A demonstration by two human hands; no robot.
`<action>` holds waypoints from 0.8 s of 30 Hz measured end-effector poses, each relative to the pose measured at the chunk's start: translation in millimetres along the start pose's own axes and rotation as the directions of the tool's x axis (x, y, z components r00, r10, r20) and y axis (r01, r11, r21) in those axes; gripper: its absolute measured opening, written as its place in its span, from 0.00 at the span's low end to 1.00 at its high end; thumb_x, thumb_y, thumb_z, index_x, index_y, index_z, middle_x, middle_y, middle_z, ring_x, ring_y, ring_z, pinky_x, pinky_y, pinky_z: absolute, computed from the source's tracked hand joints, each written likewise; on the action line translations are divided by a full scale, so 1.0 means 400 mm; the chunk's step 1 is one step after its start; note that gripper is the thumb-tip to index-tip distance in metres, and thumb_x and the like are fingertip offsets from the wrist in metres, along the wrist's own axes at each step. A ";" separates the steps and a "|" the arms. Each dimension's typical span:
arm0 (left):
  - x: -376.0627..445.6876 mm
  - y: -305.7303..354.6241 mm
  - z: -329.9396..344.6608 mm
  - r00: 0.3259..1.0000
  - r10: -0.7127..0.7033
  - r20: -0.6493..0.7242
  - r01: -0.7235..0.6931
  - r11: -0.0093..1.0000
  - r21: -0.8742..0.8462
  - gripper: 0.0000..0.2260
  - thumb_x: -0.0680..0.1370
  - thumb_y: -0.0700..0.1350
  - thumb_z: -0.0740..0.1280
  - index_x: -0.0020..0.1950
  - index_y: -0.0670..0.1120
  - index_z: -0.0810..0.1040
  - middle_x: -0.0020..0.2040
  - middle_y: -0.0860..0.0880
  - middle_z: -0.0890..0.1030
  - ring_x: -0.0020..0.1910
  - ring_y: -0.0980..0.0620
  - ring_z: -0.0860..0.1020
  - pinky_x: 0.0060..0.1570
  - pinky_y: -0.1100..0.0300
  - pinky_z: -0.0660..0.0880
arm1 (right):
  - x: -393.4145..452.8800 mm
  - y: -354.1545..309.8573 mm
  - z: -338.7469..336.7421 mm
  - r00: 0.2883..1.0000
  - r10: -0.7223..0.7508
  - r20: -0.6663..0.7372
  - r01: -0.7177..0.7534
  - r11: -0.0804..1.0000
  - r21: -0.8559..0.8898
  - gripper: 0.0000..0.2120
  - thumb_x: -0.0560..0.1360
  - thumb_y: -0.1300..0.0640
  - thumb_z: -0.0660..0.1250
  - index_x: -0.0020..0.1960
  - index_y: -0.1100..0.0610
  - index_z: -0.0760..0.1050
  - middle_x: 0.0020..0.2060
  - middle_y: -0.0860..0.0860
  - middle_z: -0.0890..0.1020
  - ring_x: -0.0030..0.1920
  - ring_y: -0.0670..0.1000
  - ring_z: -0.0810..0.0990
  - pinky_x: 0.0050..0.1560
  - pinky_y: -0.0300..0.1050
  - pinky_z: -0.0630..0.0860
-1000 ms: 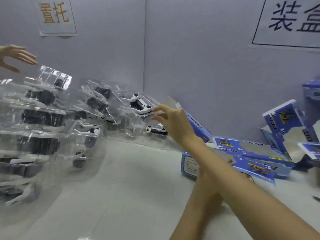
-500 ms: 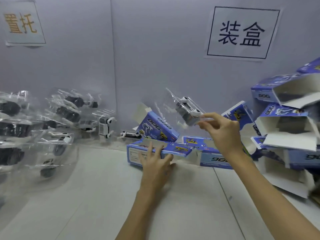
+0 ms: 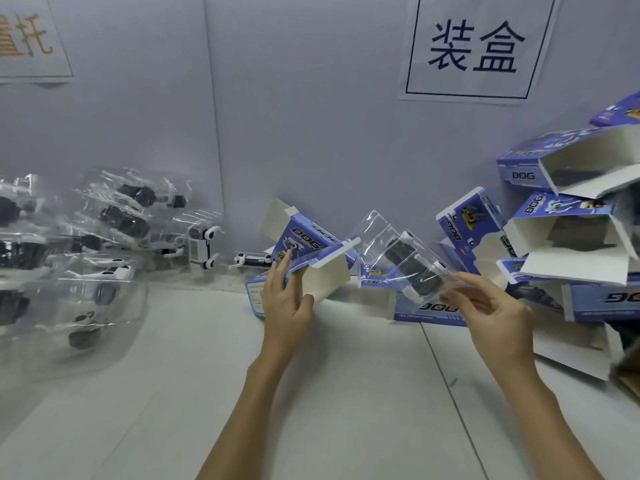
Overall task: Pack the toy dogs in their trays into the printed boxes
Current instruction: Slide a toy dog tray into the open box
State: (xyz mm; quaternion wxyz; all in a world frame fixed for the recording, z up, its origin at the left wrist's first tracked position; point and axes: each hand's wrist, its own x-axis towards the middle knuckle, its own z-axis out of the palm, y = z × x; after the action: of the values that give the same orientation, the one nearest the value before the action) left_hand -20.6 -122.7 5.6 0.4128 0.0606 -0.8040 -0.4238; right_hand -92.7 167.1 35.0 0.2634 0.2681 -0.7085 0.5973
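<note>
The fingers (image 3: pixel 465 294) of the right hand (image 3: pixel 491 315) pinch the near edge of a clear tray (image 3: pixel 398 254) that holds a black and white toy dog (image 3: pixel 414 266); the tray is lifted off the surface and tilted, its far end pointing up and to the left. The left hand (image 3: pixel 285 299) grips a blue printed box (image 3: pixel 311 258) at its open end, fingers curled on the printed side and the thumb against the white flap, so the box's mouth faces the tray just beside it.

The pale surface (image 3: pixel 329 393) fills the lower part of the view, with a seam line running across it on the right. Behind it stands a grey wall (image 3: pixel 294 116) bearing a white paper sign (image 3: pixel 472 46) with two dark Chinese characters in a frame; a second sign (image 3: pixel 29 39) with orange characters is cut off at the left edge.

On the left lies a heap of trays (image 3: pixel 79 244), each with a dog inside, blurred near the edge of the view. On the right rises a pile of boxes (image 3: pixel 568 237), blue with the word DOG, several with their open ends and white flaps facing the camera. More boxes (image 3: pixel 433 308) lie flat on the surface between the two hands and the wall. One dog (image 3: pixel 202 247) stands on end against the wall near the trays, and another (image 3: pixel 252 260) lies flat just beside the held box.
</note>
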 end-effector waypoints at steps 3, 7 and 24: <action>0.006 0.006 -0.014 0.998 -0.045 0.037 0.046 0.998 -0.033 0.29 0.73 0.43 0.56 0.74 0.46 0.74 0.81 0.54 0.62 0.81 0.49 0.57 0.78 0.42 0.57 | -0.001 -0.027 -0.024 0.999 -0.005 0.033 0.003 0.998 0.057 0.12 0.73 0.51 0.73 0.56 0.42 0.85 0.48 0.44 0.88 0.48 0.46 0.88 0.56 0.35 0.81; 0.009 0.020 -0.028 0.995 -0.067 0.072 0.072 0.995 -0.071 0.27 0.72 0.44 0.58 0.72 0.50 0.76 0.80 0.56 0.65 0.80 0.50 0.60 0.77 0.42 0.61 | -0.010 -0.056 -0.065 0.998 -0.037 0.052 0.033 0.997 0.074 0.14 0.73 0.50 0.73 0.55 0.34 0.84 0.47 0.40 0.88 0.48 0.42 0.87 0.51 0.32 0.81; 0.013 -0.002 -0.076 0.945 -0.003 0.326 0.094 0.960 -0.264 0.37 0.79 0.26 0.62 0.69 0.68 0.68 0.81 0.68 0.54 0.82 0.65 0.42 0.77 0.57 0.56 | -0.041 -0.024 0.025 0.933 -0.066 0.353 0.059 0.998 0.030 0.20 0.75 0.67 0.75 0.52 0.40 0.85 0.45 0.47 0.88 0.43 0.48 0.88 0.52 0.34 0.80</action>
State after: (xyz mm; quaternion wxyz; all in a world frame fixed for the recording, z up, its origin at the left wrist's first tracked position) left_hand -2.5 -144.9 17.4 0.2695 -0.0477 -0.7918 -0.5460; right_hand -75.0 157.0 29.0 0.1481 0.3959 -0.7296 0.5376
